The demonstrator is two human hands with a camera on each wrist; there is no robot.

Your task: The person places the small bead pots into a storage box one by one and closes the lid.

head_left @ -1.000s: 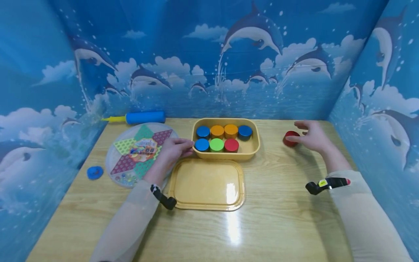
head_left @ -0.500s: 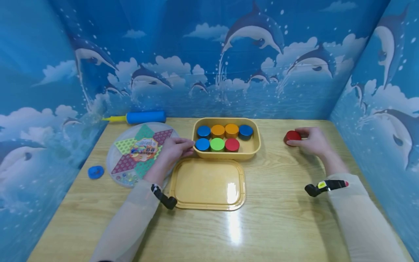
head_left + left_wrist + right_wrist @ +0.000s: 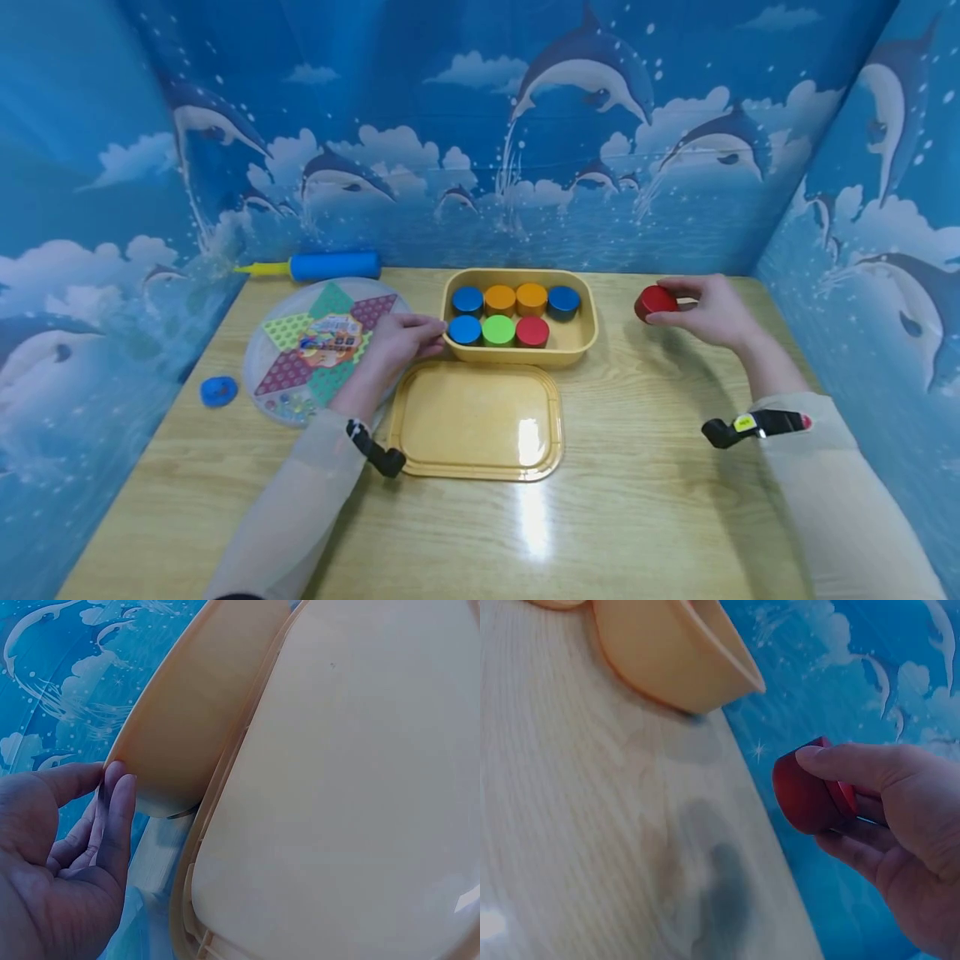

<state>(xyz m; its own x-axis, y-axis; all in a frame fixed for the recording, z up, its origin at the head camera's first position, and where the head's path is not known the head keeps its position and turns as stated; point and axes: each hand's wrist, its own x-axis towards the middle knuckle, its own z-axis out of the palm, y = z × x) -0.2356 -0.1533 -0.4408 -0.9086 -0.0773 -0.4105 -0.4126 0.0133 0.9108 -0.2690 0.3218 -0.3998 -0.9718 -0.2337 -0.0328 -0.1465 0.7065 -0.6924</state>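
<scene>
My right hand (image 3: 708, 310) pinches a small red cylinder (image 3: 655, 305) between thumb and fingers, above the right side of the table. In the right wrist view a seam runs round the red cylinder (image 3: 810, 791). With thumb and fingertips, my left hand (image 3: 405, 342) pinches the left rim of a yellow plastic box (image 3: 570, 357). Inside the box stand several more cylinders in two rows: blue ones, two orange, one green (image 3: 498, 331) and one red (image 3: 532, 332). The left wrist view shows the left hand (image 3: 82, 847) at the box's rim (image 3: 120, 746).
A flat yellow lid (image 3: 476, 421) lies in front of the box. Under my left forearm is a round Chinese checkers board (image 3: 285, 383). A blue pump (image 3: 333, 266) with a yellow nozzle lies behind it, and a blue lump (image 3: 218, 392) at far left. Dolphin-print curtains (image 3: 480, 125) enclose the table.
My right hand has closed round the red cylinder and lifted it off the table, slightly to the left. My left hand stays at the box's rim.
</scene>
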